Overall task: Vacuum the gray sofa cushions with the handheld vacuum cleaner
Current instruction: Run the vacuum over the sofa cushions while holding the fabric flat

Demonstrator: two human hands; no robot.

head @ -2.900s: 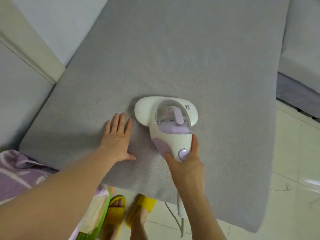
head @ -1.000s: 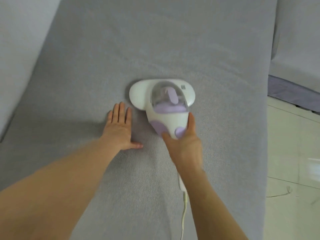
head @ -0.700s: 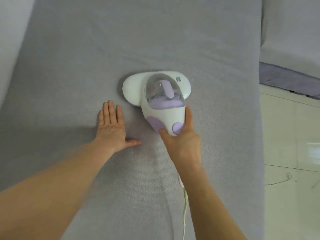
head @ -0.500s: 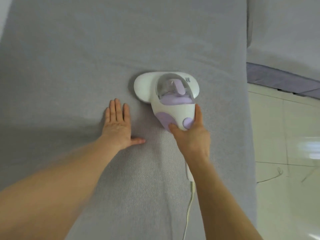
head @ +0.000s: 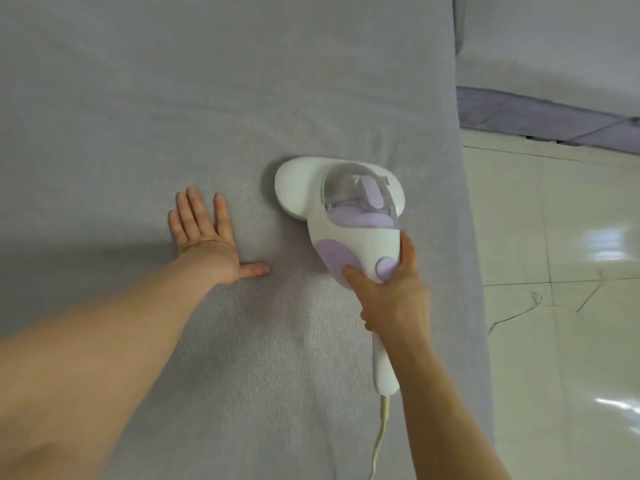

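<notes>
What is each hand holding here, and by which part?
Right hand grips the vacuum by its handle; left hand holds nothing, flat on the cushion.

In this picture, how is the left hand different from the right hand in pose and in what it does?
The left hand lies flat with straight fingers on the gray cushion, while the right hand curls around the handheld vacuum cleaner. The left hand holds nothing; the right hand grips the vacuum's handle. The left hand sits left of the vacuum, apart from it. Both are over the same cushion.
</notes>
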